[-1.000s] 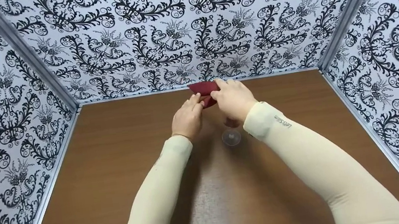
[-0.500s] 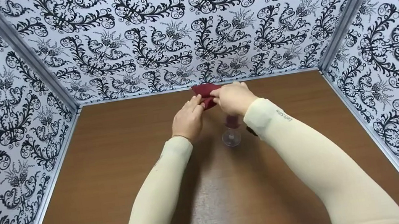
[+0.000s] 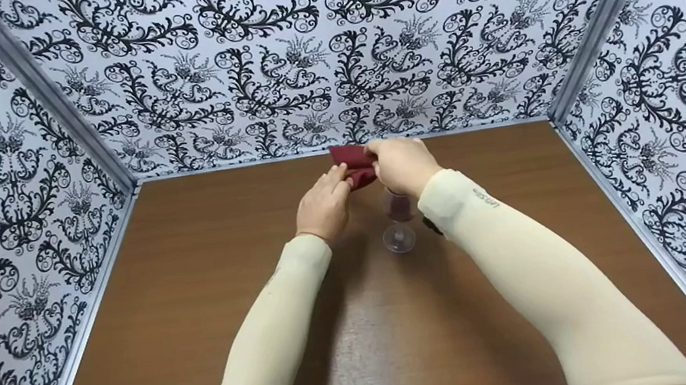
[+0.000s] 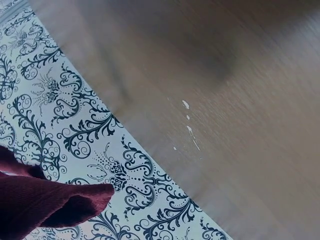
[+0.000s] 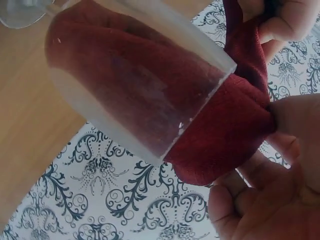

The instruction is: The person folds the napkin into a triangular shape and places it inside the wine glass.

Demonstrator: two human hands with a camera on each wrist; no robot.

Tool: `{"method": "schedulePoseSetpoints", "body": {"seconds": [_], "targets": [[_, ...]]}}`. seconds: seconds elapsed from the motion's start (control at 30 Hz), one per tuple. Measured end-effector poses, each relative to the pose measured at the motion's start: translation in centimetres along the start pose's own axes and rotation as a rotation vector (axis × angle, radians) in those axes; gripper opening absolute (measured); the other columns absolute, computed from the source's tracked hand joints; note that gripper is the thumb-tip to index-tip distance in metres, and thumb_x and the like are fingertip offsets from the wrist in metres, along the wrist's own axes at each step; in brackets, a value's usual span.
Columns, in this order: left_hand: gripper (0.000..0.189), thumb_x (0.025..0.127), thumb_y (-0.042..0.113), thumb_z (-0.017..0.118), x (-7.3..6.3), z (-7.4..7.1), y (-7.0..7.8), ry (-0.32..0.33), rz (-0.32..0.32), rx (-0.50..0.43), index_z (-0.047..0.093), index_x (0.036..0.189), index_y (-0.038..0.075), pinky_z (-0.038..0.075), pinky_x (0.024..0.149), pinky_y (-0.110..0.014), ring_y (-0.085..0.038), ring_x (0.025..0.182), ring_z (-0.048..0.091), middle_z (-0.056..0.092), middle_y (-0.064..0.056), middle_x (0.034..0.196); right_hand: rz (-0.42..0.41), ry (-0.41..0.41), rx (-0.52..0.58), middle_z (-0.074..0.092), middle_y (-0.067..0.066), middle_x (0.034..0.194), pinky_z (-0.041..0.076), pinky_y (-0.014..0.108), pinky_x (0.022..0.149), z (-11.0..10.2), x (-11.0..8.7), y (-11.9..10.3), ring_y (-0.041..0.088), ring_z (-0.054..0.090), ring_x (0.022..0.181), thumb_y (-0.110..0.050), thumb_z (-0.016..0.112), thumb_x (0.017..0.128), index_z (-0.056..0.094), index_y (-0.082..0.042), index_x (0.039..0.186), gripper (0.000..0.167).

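A clear stemmed glass [image 3: 399,238] stands upright on the table with a dark red cloth napkin [image 5: 220,135] stuffed into its bowl. Folds of the napkin spill out over the rim. On the left side, my left hand [image 3: 322,203] pinches one part of the cloth between thumb and fingers. My right hand [image 3: 404,164] grips the napkin on the right, just above the rim, and covers part of the bowl in the head view. Seen from the right wrist, my right fingers [image 5: 255,172] curl at the cloth's edge. A loose fold of napkin [image 4: 55,205] shows in the left wrist view.
The brown wooden table [image 3: 212,302] reaches back to a patterned wall [image 3: 273,62] close behind the glass. More patterned panels with grey metal corner posts [image 3: 48,92] enclose both sides. Small white marks [image 4: 189,127] dot the tabletop.
My right hand has shifted slightly and its fingers have curled in on the napkin. More of the glass bowl shows below that hand. The left hand has hardly moved.
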State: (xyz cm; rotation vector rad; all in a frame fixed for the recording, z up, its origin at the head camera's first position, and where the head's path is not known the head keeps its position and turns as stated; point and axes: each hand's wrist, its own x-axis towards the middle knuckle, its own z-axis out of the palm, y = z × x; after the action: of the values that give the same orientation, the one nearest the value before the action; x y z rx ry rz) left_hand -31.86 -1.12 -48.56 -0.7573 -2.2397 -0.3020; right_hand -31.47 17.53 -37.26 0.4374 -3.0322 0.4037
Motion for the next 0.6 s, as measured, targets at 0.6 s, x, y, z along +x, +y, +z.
{"method": "schedulePoseSetpoints", "body": {"seconds": [0.6], "targets": [[0.016, 0.101, 0.012, 0.063, -0.19, 0.27, -0.09, 0.017, -0.004, 0.004, 0.073, 0.108, 0.002, 0.058, 0.103, -0.042, -0.029, 0.122, 0.072, 0.072, -0.014, 0.136, -0.1, 0.074, -0.167, 0.014, 0.009, 0.178, 0.061, 0.052, 0.08, -0.68, -0.86, 0.54, 0.044, 0.072, 0.095, -0.005, 0.072, 0.09, 0.069, -0.011, 0.137, 0.047]]}}
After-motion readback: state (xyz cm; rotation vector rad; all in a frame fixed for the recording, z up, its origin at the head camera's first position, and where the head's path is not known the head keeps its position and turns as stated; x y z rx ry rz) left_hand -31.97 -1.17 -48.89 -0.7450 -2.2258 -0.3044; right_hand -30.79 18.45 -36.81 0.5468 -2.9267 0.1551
